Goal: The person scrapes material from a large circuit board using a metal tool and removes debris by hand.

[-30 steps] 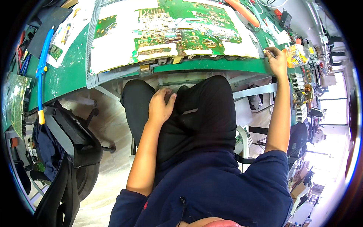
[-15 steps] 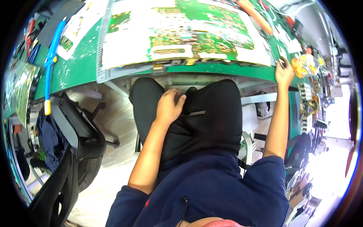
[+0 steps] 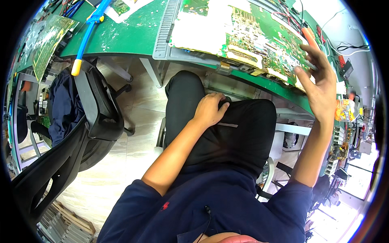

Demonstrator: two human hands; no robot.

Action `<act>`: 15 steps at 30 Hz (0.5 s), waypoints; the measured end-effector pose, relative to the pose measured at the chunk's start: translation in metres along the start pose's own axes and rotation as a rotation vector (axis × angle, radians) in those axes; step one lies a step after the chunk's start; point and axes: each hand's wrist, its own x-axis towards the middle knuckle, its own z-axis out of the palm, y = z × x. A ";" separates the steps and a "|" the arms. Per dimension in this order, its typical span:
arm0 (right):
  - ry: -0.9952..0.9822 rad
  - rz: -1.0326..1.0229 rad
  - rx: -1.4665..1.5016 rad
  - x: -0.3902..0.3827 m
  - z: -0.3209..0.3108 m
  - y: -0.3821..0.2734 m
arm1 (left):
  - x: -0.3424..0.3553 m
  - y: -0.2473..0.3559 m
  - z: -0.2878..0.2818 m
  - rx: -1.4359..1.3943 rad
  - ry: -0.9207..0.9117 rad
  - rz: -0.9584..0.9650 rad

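Observation:
A large green circuit board (image 3: 259, 34) lies on a grey ribbed mat (image 3: 165, 34) at the table's front edge. Above the board's right end, my right hand (image 3: 322, 81) is raised with thumb and fingers apart. Something small and dark shows between its fingers, too blurred to make out, and I see no firm grip. My left hand (image 3: 210, 110) rests on my lap on the black trousers (image 3: 184, 91), thumb apart from the loosely bent fingers; it holds nothing visible.
A blue tube with a yellow tip (image 3: 85, 42) juts over the table edge at left, beside another circuit board (image 3: 50, 46). Below stands a black chair (image 3: 97, 117). An orange-handled tool (image 3: 310, 38) lies behind my right hand; an orange-yellow packet (image 3: 345, 110) is at right.
The view has shifted, so the board sits further right. My right hand has left the table's right edge and risen over the board, fingers spreading. My left hand stays on my lap.

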 end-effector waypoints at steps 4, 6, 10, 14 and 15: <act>-0.157 -0.108 0.115 0.017 0.034 -0.038 | 0.003 0.002 -0.002 -0.006 0.012 0.013; -0.203 -0.172 0.062 0.023 0.046 -0.047 | 0.004 0.003 -0.002 -0.012 0.014 0.013; -0.210 -0.352 -0.064 0.032 0.062 -0.056 | 0.005 0.003 -0.003 -0.027 0.017 0.010; -0.188 -0.420 -0.099 0.036 0.070 -0.045 | 0.005 0.005 -0.005 -0.023 0.017 0.004; -0.182 -0.431 -0.098 0.036 0.071 -0.043 | 0.005 0.005 -0.005 -0.023 0.016 0.002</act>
